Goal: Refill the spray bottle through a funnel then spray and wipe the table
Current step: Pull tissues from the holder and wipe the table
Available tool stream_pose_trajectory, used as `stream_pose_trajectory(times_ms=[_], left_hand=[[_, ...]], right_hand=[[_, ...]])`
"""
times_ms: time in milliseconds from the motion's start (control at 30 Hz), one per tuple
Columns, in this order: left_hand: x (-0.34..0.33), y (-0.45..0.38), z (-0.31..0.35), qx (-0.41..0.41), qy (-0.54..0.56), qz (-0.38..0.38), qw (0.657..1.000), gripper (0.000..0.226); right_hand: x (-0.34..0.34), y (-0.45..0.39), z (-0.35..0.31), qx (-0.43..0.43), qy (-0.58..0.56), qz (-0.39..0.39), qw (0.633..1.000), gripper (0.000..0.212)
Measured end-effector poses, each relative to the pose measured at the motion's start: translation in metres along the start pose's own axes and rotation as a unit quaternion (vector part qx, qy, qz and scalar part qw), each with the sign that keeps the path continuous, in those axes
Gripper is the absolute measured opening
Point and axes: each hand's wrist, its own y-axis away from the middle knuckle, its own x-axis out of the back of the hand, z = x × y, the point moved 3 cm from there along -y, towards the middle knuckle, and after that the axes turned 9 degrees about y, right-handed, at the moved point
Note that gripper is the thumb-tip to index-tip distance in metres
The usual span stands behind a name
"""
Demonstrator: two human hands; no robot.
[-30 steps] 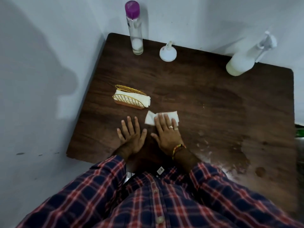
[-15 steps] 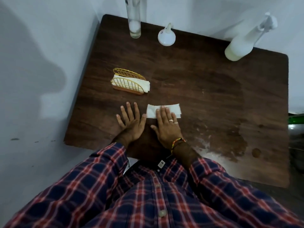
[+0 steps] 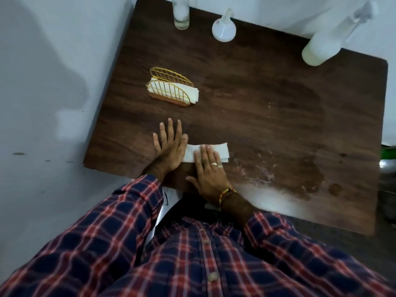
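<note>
A white paper napkin [image 3: 220, 150] lies flat on the dark wooden table [image 3: 257, 99] near its front edge. My right hand [image 3: 209, 171] presses flat on the napkin's near half, fingers together. My left hand [image 3: 169, 145] rests flat on the bare wood just left of the napkin, its thumb touching the napkin's left edge. A white spray bottle [image 3: 327, 42] stands at the back right. A white funnel [image 3: 224, 28] sits upside down at the back middle. A clear tall bottle [image 3: 181, 15] stands left of it, its top cut off by the frame.
A gold wire napkin holder [image 3: 171, 88] with white napkins stands behind my left hand. Wet streaks and pale residue [image 3: 267, 174] spread over the table's front right. White walls close the left and back sides. A green object [image 3: 389, 151] shows past the right edge.
The view has tilted down and closer. My right hand has slid the napkin toward me and slightly right; the napkin lies more spread out. My left hand stayed flat beside it.
</note>
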Motion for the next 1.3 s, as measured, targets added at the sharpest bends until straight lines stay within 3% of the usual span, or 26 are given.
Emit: stream_pose_trajectory(times_ms=[167, 367, 467, 633, 867, 1067, 1300], left_hand=[[-0.008, 0.019, -0.012, -0.006, -0.005, -0.008, 1.0, 0.056], [-0.013, 0.028, -0.011, -0.014, -0.05, 0.022, 0.998, 0.06], [-0.017, 0.038, -0.015, -0.031, -0.05, 0.014, 0.998, 0.062], [-0.029, 0.052, -0.013, -0.027, -0.039, 0.022, 0.999, 0.062], [-0.035, 0.056, 0.005, -0.094, -0.04, -0.009, 0.995, 0.061], [-0.034, 0.052, 0.015, -0.073, -0.038, -0.014, 0.997, 0.061], [-0.019, 0.041, 0.023, -0.053, -0.043, 0.008, 0.998, 0.061]], right_hand=[[0.011, -0.01, 0.051, -0.108, -0.006, 0.023, 0.994, 0.081], [-0.005, 0.013, -0.005, 0.029, 0.017, 0.03, 0.999, 0.084], [-0.023, 0.048, -0.008, 0.042, 0.021, 0.044, 0.998, 0.081], [-0.016, 0.043, 0.028, -0.095, -0.013, 0.027, 0.995, 0.081], [-0.033, 0.079, 0.003, 0.039, 0.026, 0.021, 0.999, 0.081], [-0.011, 0.043, 0.049, -0.113, -0.038, 0.004, 0.993, 0.078], [-0.02, 0.059, 0.039, 0.012, 0.016, -0.003, 1.0, 0.078]])
